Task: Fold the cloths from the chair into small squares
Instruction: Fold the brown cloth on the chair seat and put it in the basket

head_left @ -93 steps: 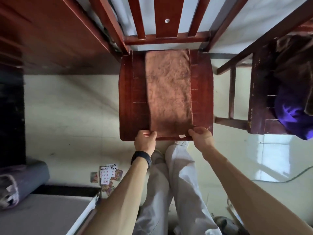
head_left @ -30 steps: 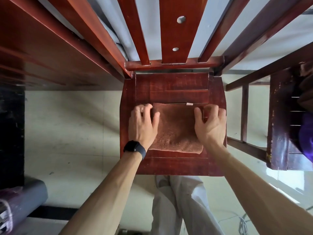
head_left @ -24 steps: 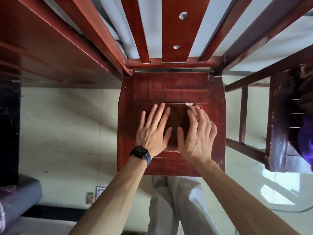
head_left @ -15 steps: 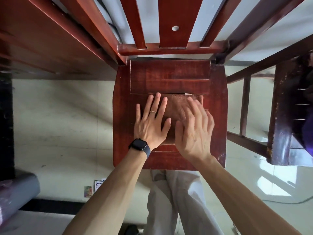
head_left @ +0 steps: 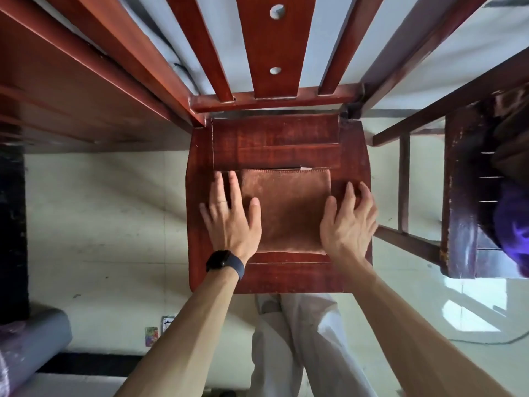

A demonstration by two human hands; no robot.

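Hands (head_left: pixel 289 222) spread apart, brown cloth (head_left: pixel 286 209) square, flat

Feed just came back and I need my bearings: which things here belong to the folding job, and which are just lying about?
Job:
- folded brown terry cloth
- red-brown wooden chair seat under it
- left hand and right hand, flat at the cloth's sides
- dark and purple fabric pile on the second chair, probably next

Lying about:
- playing cards on the floor
- grey roll

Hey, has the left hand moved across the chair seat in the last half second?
Yes. The left hand slid outward off the brown cloth, toward the chair seat's left edge, uncovering the cloth.
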